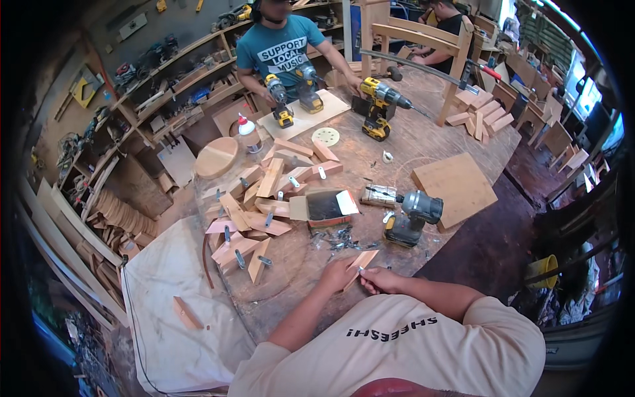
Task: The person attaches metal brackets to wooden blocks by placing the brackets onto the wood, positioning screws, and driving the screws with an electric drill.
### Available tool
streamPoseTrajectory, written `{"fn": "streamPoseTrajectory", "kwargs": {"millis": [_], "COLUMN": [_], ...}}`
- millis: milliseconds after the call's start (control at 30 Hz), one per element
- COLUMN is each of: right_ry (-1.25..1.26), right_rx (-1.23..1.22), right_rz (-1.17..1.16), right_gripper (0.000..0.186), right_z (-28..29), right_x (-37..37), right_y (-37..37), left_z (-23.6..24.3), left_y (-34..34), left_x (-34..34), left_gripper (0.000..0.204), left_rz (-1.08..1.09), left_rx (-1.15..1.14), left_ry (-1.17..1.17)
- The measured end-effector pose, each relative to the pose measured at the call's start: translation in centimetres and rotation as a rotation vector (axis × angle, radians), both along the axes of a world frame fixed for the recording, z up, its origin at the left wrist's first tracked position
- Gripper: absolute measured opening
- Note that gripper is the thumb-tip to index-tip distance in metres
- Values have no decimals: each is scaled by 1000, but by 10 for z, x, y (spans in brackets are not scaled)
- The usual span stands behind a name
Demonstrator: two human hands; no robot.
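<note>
At the table's near edge, my left hand point(338, 273) is closed round a short angled wood block point(364, 259). My right hand point(382, 280) is closed in a pinch against that block's near side, on a small shiny metal piece point(361, 270) whose exact shape is too small to tell. Just beyond lie loose small metal pieces point(347, 239) beside an open cardboard box point(324, 220) with dark contents. A cordless driver point(411, 217) stands right of them. To the left is a pile of wood blocks point(270, 177), several with small metal plates on them.
A square wooden board point(456, 188), a glue bottle point(249, 135) and a round wooden disc point(217, 157) lie on the table point(291, 271). Across it a co-worker point(281, 49) stands by several yellow-black drills point(380, 109). A clamped wooden frame point(417, 38) rises at far right.
</note>
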State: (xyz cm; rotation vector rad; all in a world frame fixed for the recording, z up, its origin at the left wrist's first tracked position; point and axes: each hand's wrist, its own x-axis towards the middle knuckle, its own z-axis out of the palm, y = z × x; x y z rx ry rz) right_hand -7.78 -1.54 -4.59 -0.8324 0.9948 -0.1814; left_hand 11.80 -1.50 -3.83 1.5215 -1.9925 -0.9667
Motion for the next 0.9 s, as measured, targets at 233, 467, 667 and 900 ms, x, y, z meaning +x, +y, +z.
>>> {"fn": "streamPoseTrajectory", "kwargs": {"millis": [233,467,667,900], "right_ry": [-26,-73,-42,-22], "right_rx": [-83,-125,-130,-329], "right_rz": [33,4,17,47], "right_gripper": [34,37,33,25], "right_z": [3,-1,-3,-14], "right_x": [-7,-7,-7,-5], "right_y": [-2,-1,3,-5], "left_z": [9,3,-1,35], "left_y": [8,1,3,-14], "left_x": [-4,-5,1,14], "left_gripper": [35,39,48,50], "left_rz": [88,104,115,12], "left_rx": [55,107,189,315], "left_ry": [-46,-35,366,-2]}}
